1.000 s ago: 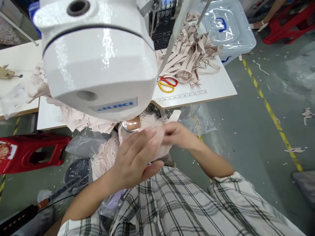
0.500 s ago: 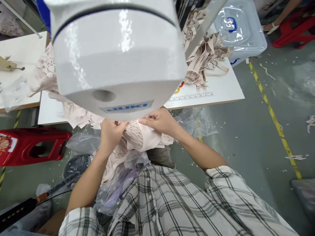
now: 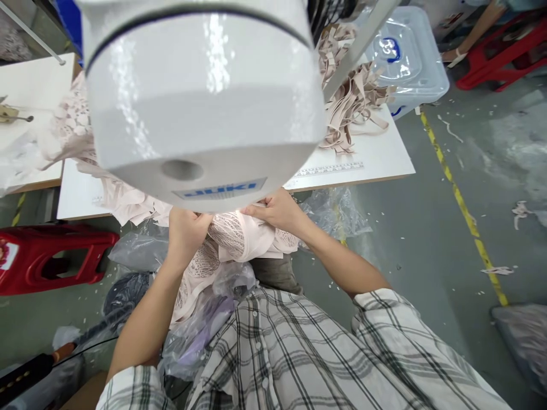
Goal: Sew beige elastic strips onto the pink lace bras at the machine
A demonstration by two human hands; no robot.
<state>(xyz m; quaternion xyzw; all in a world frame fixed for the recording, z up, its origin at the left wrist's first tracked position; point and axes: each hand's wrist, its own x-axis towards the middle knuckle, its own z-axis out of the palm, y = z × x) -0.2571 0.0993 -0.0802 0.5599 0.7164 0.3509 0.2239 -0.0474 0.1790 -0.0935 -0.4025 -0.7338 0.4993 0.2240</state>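
Observation:
A large white sewing machine head (image 3: 205, 114) with a JUKI label fills the upper middle of the view and hides its own needle area. Just below its front edge, a pale pink lace bra (image 3: 231, 233) hangs over the table's edge toward my lap. On its left side my left hand (image 3: 187, 232) is closed, thumb and fingers pinching the fabric. My right hand (image 3: 280, 213) grips the bra's right side, thumb laid along the top near the machine. Some of the fingertips of both hands are hidden under the machine head.
Pale pink fabric pieces (image 3: 132, 202) are heaped left of the machine. Beige straps (image 3: 356, 108) pile up on the white table (image 3: 384, 154) at right, near a printed ruler. A clear lidded box (image 3: 410, 62) stands beyond. Red stools (image 3: 55, 256) and plastic bags lie around.
My left hand has shifted slightly left and its thumb is more tucked in. My right hand stays nearly in place on the bra. The whole view has turned a little.

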